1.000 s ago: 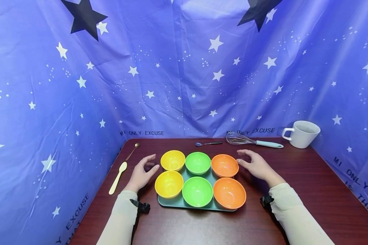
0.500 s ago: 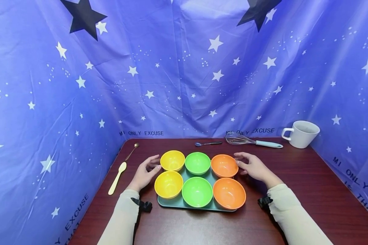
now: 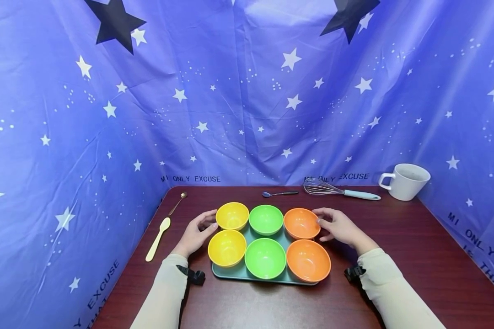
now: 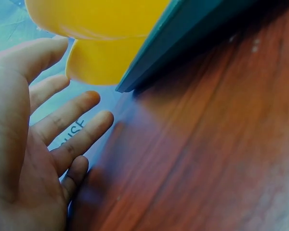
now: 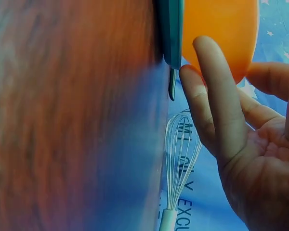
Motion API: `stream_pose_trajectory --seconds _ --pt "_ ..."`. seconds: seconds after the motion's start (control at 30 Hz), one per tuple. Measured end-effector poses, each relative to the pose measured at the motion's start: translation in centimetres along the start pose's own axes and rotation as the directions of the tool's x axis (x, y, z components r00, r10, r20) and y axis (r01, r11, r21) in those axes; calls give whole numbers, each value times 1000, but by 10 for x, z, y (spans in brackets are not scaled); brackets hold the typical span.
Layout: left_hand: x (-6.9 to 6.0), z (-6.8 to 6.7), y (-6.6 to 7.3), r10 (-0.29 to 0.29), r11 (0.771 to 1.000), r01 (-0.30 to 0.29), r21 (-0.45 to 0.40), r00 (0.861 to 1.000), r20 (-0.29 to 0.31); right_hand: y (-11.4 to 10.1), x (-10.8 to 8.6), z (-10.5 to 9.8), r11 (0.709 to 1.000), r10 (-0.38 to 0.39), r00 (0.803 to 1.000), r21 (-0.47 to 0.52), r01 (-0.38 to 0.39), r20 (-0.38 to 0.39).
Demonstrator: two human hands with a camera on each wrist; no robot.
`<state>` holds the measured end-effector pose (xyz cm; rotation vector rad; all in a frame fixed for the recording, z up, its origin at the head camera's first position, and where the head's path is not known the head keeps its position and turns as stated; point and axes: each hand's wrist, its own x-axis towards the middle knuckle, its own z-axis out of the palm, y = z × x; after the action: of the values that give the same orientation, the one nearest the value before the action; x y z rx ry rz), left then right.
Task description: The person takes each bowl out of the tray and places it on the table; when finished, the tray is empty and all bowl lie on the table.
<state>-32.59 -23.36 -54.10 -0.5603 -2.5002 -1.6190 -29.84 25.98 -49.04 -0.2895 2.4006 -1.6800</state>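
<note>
A teal tray carries two yellow bowls, two green bowls and two orange bowls, each pair front and back. My left hand is beside the back yellow bowl, thumb close to its rim. In the left wrist view its fingers spread loosely, holding nothing. On the other side my right hand has its thumb at the rim of the back orange bowl. The right wrist view shows that hand's fingers extended near the orange bowl and tray edge; firm contact is unclear.
A whisk and a small dark-handled spoon lie along the table's back. At the back right stands a white mug. To the left are a cream spoon and a small gold spoon. Starry cloth encloses the table.
Both hands have moved inward, nearer the back yellow and back orange bowls. The tray and bowls have not visibly moved.
</note>
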Motion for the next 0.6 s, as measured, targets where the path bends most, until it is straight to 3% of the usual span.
stream_pose_trajectory --seconds 0.33,0.43,0.6 --pt "2 3 -3 -7 1000 8 -13 1000 7 1 2 4 998 28 999 50 -26 -31" --pt "0 3 10 7 1000 -7 -7 1000 11 2 3 5 999 27 998 43 -24 -57" --pt "-1 2 9 6 1000 -5 -17 1000 10 3 4 5 999 22 996 27 -20 -85"
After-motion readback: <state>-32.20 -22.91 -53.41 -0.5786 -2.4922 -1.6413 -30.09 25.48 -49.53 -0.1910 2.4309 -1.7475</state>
